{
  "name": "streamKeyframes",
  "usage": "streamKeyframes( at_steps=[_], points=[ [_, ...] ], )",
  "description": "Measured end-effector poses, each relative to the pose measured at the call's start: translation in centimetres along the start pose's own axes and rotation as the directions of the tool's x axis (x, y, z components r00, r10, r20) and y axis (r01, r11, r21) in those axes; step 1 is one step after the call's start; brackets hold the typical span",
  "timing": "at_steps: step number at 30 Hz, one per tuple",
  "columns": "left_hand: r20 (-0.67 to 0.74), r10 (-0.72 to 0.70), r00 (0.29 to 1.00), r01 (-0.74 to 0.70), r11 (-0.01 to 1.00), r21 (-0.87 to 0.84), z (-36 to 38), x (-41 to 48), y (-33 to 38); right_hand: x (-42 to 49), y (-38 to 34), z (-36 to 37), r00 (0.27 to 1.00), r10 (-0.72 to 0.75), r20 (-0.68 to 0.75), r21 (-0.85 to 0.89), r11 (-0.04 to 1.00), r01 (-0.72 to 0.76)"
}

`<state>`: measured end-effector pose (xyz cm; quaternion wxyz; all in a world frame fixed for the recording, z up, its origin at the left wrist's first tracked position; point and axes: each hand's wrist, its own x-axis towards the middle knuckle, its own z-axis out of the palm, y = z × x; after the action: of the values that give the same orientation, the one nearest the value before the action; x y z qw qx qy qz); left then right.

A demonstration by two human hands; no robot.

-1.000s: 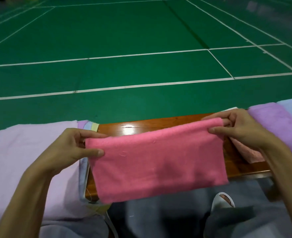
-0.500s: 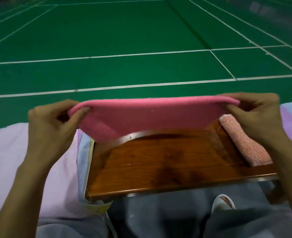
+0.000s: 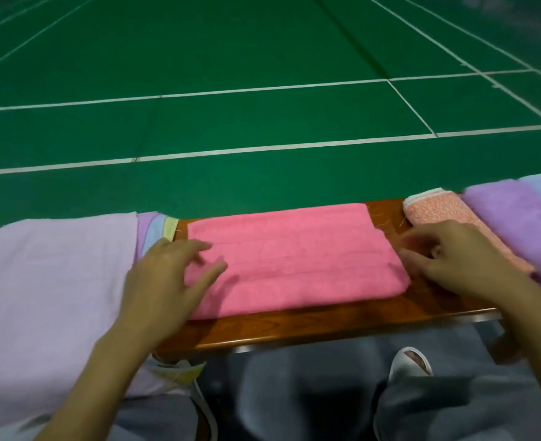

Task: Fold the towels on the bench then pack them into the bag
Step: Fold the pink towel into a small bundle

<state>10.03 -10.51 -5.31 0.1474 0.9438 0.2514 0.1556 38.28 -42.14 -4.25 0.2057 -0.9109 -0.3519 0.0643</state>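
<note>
The pink towel (image 3: 291, 256) on the worktop (image 3: 294, 329) is best smoothed and squared by the left hand (image 3: 167, 275) and right hand (image 3: 453, 262), both open.

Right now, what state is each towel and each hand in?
pink towel: folded, lying flat on the bench
left hand: open, fingers over the towel's left end
right hand: open, beside the towel's right edge
salmon towel: folded, on the bench
purple towel: folded, beside the salmon one
</note>
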Motion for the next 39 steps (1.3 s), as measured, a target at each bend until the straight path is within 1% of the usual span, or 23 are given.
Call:
streamKeyframes(
  at_steps=[1, 2, 3, 5, 7, 9, 11, 15, 18, 21, 22, 23, 24, 25, 26, 27, 28, 30, 33, 35, 36, 37, 39],
  points=[
    [0.008, 0.023, 1.000, -0.023, 1.000, -0.004, 1.2, 0.4, 0.8, 0.4, -1.3, 1.5, 0.995, -0.027, -0.101, 0.014, 0.999, 0.029],
    [0.041, 0.044, 0.998, -0.044, 0.999, 0.010, 2.5, 0.9, 1.7, 0.7, -2.9, 3.1, 0.986, -0.076, -0.150, 0.028, 0.996, 0.081],
    [0.095, 0.054, 0.994, -0.058, 0.998, 0.036, 3.8, 1.3, 2.6, 1.1, -4.4, 4.9, 0.981, -0.130, -0.144, 0.017, 0.991, 0.134],
    [0.213, 0.062, 0.975, -0.075, 0.996, 0.054, 6.6, 1.8, 3.9, 1.7, -6.5, 8.1, 0.981, -0.194, 0.001, -0.073, 0.978, 0.194],
    [0.270, 0.061, 0.961, -0.081, 0.995, 0.063, 8.8, 1.9, 4.0, 2.0, -7.2, 10.7, 0.969, -0.187, 0.164, -0.163, 0.963, 0.214],
    [0.281, 0.038, 0.959, -0.074, 0.990, 0.117, 10.1, 1.8, 3.3, 1.9, -6.8, 12.1, 0.962, -0.184, 0.203, -0.228, 0.946, 0.230],
    [0.255, 0.006, 0.967, -0.045, 0.988, 0.148, 10.3, 1.9, 2.4, 2.0, -5.6, 12.3, 0.969, -0.155, 0.191, -0.267, 0.942, 0.203],
    [0.215, -0.062, 0.975, 0.019, 0.980, 0.200, 9.6, 1.7, -0.2, 2.7, -2.7, 11.1, 0.989, -0.021, 0.144, -0.334, 0.940, 0.069],
    [0.197, -0.100, 0.975, 0.059, 0.977, 0.204, 9.4, 1.7, -0.9, 2.7, -1.2, 10.4, 0.990, 0.041, 0.136, -0.314, 0.949, 0.004],
    [0.190, -0.097, 0.977, 0.058, 0.979, 0.198, 9.6, 1.7, -0.9, 2.6, -1.2, 10.1, 0.989, 0.050, 0.137, -0.280, 0.960, -0.010],
    [0.193, -0.101, 0.976, 0.064, 0.980, 0.189, 9.6, 1.8, -0.9, 2.6, -1.4, 10.0, 0.993, 0.050, 0.105, -0.262, 0.965, -0.021],
    [0.199, -0.107, 0.974, 0.071, 0.982, 0.177, 9.6, 1.9, -0.8, 2.5, -1.8, 9.9, 0.998, 0.057, 0.036, -0.231, 0.972, -0.047],
    [0.203, -0.116, 0.972, 0.085, 0.984, 0.158, 9.4, 1.9, -0.6, 2.5, -2.0, 9.7, 0.995, 0.077, -0.069, -0.194, 0.977, -0.089],
    [0.196, -0.126, 0.972, 0.102, 0.986, 0.132, 9.3, 2.0, -0.3, 2.4, -2.3, 9.4, 0.974, 0.127, -0.185, -0.150, 0.976, -0.156],
    [0.174, -0.129, 0.976, 0.112, 0.988, 0.104, 9.2, 2.0, 0.2, 2.4, -2.5, 9.0, 0.942, 0.203, -0.266, -0.095, 0.967, -0.235],
    [0.139, -0.119, 0.983, 0.107, 0.990, 0.086, 9.2, 2.0, 0.8, 2.5, -2.7, 8.6, 0.914, 0.280, -0.293, -0.048, 0.951, -0.307],
    [0.109, -0.099, 0.989, 0.090, 0.993, 0.080, 9.2, 1.9, 1.4, 2.6, -2.8, 8.3, 0.899, 0.343, -0.273, -0.026, 0.931, -0.364],
    [0.104, -0.058, 0.993, 0.050, 0.996, 0.077, 9.6, 1.9, 2.6, 2.8, -3.1, 7.8, 0.888, 0.429, -0.168, -0.017, 0.899, -0.437],
    [0.178, -0.040, 0.983, 0.018, 0.992, 0.124, 10.8, 1.6, 3.9, 3.1, -3.3, 7.6, 0.893, 0.443, -0.076, -0.006, 0.896, -0.444],
    [0.198, -0.050, 0.979, 0.018, 0.987, 0.158, 11.4, 1.5, 4.4, 3.4, -3.0, 7.4, 0.903, 0.428, -0.030, 0.068, 0.902, -0.426],
    [0.199, -0.054, 0.979, 0.022, 0.987, 0.161, 11.6, 1.4, 4.7, 3.5, -2.9, 7.1, 0.911, 0.413, -0.006, 0.164, 0.899, -0.406],
    [0.198, -0.052, 0.979, 0.020, 0.987, 0.158, 11.8, 1.5, 5.1, 3.5, -2.7, 6.6, 0.918, 0.396, 0.018, 0.302, 0.873, -0.382],
    [0.198, -0.039, 0.980, 0.011, 0.990, 0.140, 12.1, 1.5, 6.0, 3.5, -2.4, 4.9, 0.927, 0.369, 0.071, 0.582, 0.739, -0.339]
  ],
)
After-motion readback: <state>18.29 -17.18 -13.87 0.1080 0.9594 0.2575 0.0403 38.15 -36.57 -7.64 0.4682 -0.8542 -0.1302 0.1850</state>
